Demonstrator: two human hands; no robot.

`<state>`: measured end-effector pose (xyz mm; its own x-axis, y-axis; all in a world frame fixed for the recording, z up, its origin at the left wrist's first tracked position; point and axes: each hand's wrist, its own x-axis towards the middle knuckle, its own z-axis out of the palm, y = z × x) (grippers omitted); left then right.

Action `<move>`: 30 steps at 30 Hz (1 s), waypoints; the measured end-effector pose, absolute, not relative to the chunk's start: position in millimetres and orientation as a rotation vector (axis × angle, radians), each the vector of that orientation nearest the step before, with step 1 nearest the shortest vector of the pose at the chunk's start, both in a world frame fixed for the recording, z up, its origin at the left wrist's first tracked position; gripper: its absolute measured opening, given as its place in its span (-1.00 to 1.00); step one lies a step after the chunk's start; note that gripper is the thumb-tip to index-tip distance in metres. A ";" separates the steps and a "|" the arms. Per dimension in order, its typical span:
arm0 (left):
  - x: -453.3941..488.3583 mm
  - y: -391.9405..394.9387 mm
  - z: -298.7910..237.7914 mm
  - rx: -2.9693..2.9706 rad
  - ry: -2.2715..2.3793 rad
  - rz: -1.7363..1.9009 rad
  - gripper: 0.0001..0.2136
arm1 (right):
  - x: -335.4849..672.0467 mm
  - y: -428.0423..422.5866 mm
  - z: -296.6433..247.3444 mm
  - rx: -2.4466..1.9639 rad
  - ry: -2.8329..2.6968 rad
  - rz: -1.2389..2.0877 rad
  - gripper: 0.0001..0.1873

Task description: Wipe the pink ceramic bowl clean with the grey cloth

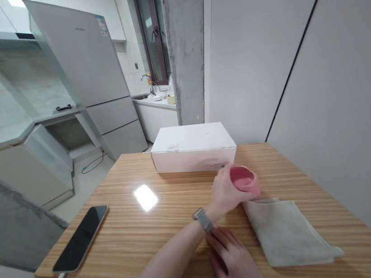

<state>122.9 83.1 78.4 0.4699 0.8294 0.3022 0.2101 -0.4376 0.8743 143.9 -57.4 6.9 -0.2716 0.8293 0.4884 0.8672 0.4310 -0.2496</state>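
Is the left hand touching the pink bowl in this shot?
Touching. The head view shows the left hand gripping the side of the pink bowl, with no gap between them.

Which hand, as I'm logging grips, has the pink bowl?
The left hand, wearing the metal-band watch, grips the pink bowl. The right hand rests on the wooden table, holding nothing.
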 end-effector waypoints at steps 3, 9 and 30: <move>70.1 82.2 85.8 1.769 0.873 1.109 -0.26 | 145.5 -56.5 5.6 -1.420 -2.165 -0.115 -0.56; -38.2 93.6 101.2 1.667 1.243 1.239 -0.36 | 146.3 -55.5 6.9 -1.412 -2.203 -0.191 -0.57; -147.6 149.2 45.6 1.907 1.642 1.209 -0.32 | 146.9 -57.2 3.6 -1.441 -2.237 -0.221 -0.57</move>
